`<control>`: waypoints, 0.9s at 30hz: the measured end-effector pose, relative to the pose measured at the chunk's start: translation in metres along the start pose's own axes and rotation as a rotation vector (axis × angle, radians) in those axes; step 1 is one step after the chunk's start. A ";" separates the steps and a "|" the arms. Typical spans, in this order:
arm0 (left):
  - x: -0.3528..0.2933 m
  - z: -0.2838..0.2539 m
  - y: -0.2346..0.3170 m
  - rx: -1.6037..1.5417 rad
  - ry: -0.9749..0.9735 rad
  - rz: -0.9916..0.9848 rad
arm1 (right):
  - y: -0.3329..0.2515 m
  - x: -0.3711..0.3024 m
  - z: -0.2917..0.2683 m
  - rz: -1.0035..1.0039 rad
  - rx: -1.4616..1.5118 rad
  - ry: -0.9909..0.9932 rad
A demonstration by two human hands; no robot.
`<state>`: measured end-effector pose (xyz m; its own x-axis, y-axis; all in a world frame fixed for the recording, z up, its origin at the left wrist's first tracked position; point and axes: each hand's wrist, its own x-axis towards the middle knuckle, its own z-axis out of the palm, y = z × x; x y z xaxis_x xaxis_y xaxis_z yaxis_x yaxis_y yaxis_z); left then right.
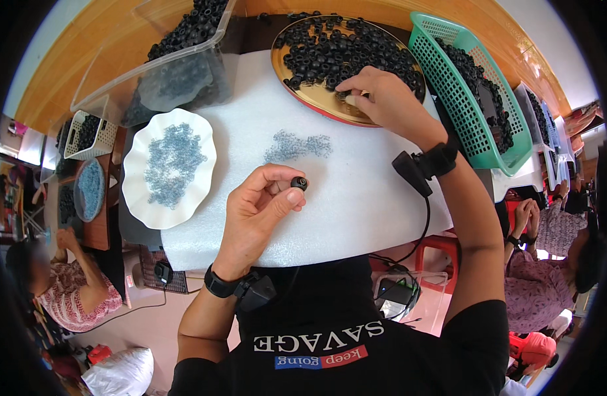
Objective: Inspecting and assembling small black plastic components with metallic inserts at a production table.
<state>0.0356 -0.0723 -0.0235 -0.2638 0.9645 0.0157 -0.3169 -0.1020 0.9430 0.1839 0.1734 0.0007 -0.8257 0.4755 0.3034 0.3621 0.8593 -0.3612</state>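
Observation:
My left hand [254, 204] pinches a small black round cap [299, 183] between thumb and fingertips over the middle of the white sheet. A pale ring-like shape shows in the end of that cap. At the near edge of the round gold tray [317, 102], my right hand [389, 102] reaches down with thumb and fingers bent together. Dark pieces lie by its fingertips; whether one is between them is hidden. Many loose black caps [343, 49] cover the tray. Beyond my left hand lies a small pile of fine clear-blue rings or coils [295, 145].
A white scalloped dish [135, 178] of similar bluish pieces stands at left. Behind it sits a clear plastic bin [99, 86] of black parts. A green basket [515, 142] flanks the tray at right. A cable hangs from my right wrist device [416, 170]. Other people sit on both sides.

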 end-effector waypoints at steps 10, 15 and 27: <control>-0.001 0.000 0.001 0.000 0.003 0.013 | -0.012 -0.002 -0.003 0.035 -0.092 -0.064; -0.001 0.001 0.002 0.019 0.018 0.001 | -0.014 -0.001 -0.004 0.067 -0.043 -0.101; -0.002 -0.004 -0.002 -0.066 0.013 0.075 | -0.063 -0.016 -0.018 0.349 1.011 -0.305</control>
<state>0.0334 -0.0749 -0.0266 -0.3008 0.9503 0.0807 -0.3549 -0.1900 0.9154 0.1819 0.1148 0.0343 -0.8695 0.4753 -0.1345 0.1909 0.0724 -0.9789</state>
